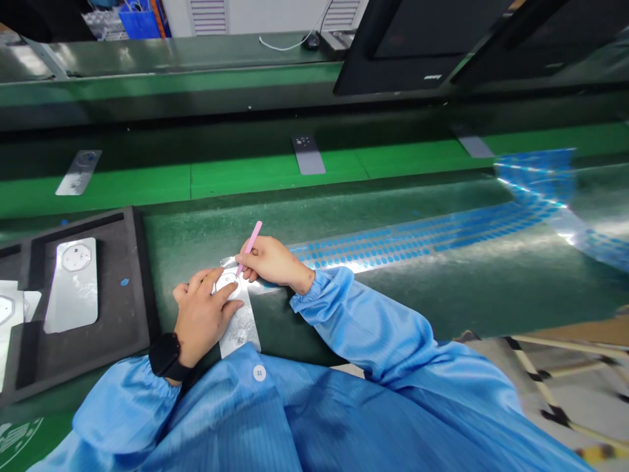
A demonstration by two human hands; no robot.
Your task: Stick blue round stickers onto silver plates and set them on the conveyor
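Note:
My right hand (270,260) is shut on a pair of pink tweezers (250,246), whose tip points down at the round camera opening (227,282) of a silver phone back panel (240,330). My left hand (201,314) grips that panel from the near side, with its fingers over the panel's upper part. A black watch (165,356) sits on my left wrist. Behind my right hand, a long film strip with several rows of small blue round stickers (393,244) runs off to the right.
A black foam tray (140,275) at the left holds more silver panels, including one (71,285). Other panels (308,154) lie on a green conveyor belt (246,177) beyond the green mat (314,223). Dark monitors (407,46) hang at the top right.

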